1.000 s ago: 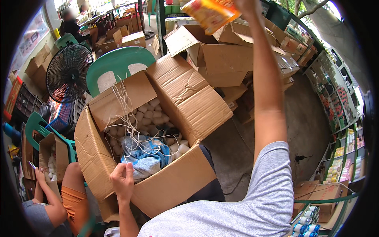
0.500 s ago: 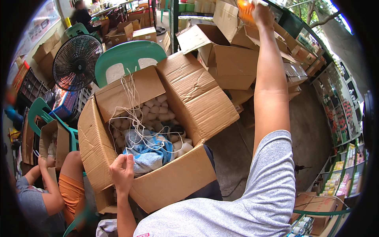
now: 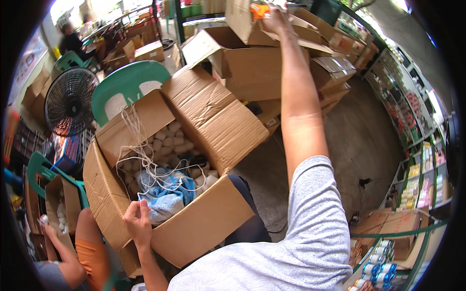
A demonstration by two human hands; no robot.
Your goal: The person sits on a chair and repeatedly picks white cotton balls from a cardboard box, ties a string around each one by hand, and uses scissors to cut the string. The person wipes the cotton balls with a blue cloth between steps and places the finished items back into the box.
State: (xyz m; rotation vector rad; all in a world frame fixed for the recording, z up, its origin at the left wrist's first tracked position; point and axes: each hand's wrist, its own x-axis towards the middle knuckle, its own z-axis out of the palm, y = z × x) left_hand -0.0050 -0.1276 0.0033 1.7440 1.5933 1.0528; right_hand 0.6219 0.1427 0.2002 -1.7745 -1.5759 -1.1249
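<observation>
My left hand [image 3: 138,225] pinches the end of a thin white cord [image 3: 145,167] at the near left rim of an open cardboard box [image 3: 201,220]. The cord runs in loose tangles over the box's contents and its far flap. Inside lie a crumpled blue-and-white cloth [image 3: 167,191] and many small whitish rounded pieces [image 3: 170,138]. My right arm stretches far forward, and my right hand [image 3: 275,22] is closed around an orange object [image 3: 259,10] beside the stacked cartons. Its kind is not clear, as the fingers partly cover it.
A green plastic chair [image 3: 126,82] stands behind the box, with a black fan [image 3: 73,104] to its left. Open cartons [image 3: 252,68] pile up ahead. At left a co-worker's hand [image 3: 47,230] holds something small and white by a smaller box [image 3: 63,194]. Stocked shelves [image 3: 407,111] line the right.
My view has turned right, so the scene sits further left. My left hand keeps its pinch on the cord; my right stays stretched out with the orange object. The co-worker's hand has moved.
</observation>
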